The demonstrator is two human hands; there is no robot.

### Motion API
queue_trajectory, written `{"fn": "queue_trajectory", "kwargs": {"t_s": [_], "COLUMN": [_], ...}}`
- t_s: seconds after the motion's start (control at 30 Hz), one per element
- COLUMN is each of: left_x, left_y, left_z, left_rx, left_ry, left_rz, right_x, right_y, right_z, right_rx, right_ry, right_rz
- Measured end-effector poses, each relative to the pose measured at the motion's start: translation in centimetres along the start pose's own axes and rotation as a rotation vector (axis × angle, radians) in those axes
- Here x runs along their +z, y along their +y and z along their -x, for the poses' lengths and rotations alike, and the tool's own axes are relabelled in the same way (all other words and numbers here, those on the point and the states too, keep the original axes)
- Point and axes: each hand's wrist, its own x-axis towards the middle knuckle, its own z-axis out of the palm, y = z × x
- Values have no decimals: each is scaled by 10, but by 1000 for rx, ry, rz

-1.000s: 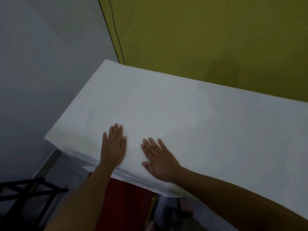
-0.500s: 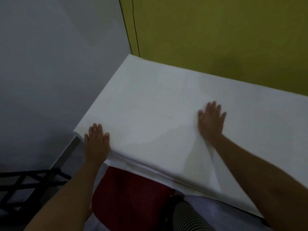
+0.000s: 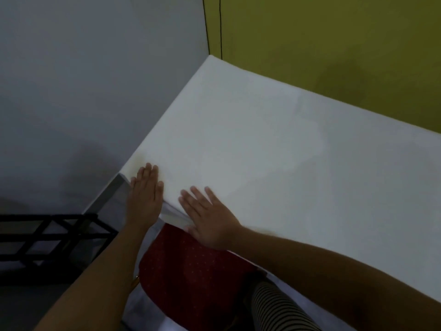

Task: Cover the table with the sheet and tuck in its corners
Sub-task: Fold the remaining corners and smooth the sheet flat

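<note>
Both my palms flat on the white sheet (image 3: 274, 144)

My left hand (image 3: 145, 192) and right hand (image 3: 210, 220) lie spread, gripping nothing, at the table's near corner; no readable writing shows.

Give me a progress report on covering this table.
Done: the white sheet lies flat over the visible tabletop, up to the yellow wall. In hand: the left hand and right hand press flat, fingers spread, at the near left corner, where loose folds of sheet hang below the edge. Left: tucking that corner; the other corners cannot be judged from here.
</note>
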Motion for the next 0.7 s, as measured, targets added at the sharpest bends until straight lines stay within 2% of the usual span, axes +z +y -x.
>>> {"fn": "queue_trajectory", "kwargs": {"t_s": [0.07, 0.13, 0.2, 0.27, 0.37, 0.43, 0.53, 0.7], "left_x": [-1, -1, 0, 1, 0, -7, -11, -14], "left_y": [0, 9, 23, 37, 37, 25, 4, -4], "left_z": [0, -3, -8, -15, -37, -48, -47, -44], "left_rx": [-8, -72, -120, -59, -13, -15, 62, 85], "left_ry": [-4, -8, 11, 4, -27, -27, -70, -115], "left_rz": [8, 42, 53, 9, -37, -87, -166, -204], "right_x": [-1, -10, -21, -33, -45, -48, -40, -23], "right_y": [5, 26, 66, 120, 199, 226, 218, 118], "right_z": [0, -5, -10, -17, -26, -30, -48, -73], "right_rx": [-56, -11, 194, 457, 805, 922, 890, 419], "right_ry": [21, 71, 174, 249, 230, 177, 137, 90], "right_rz": [-78, -224, -323, -291, -153, -98, -61, -28]}}
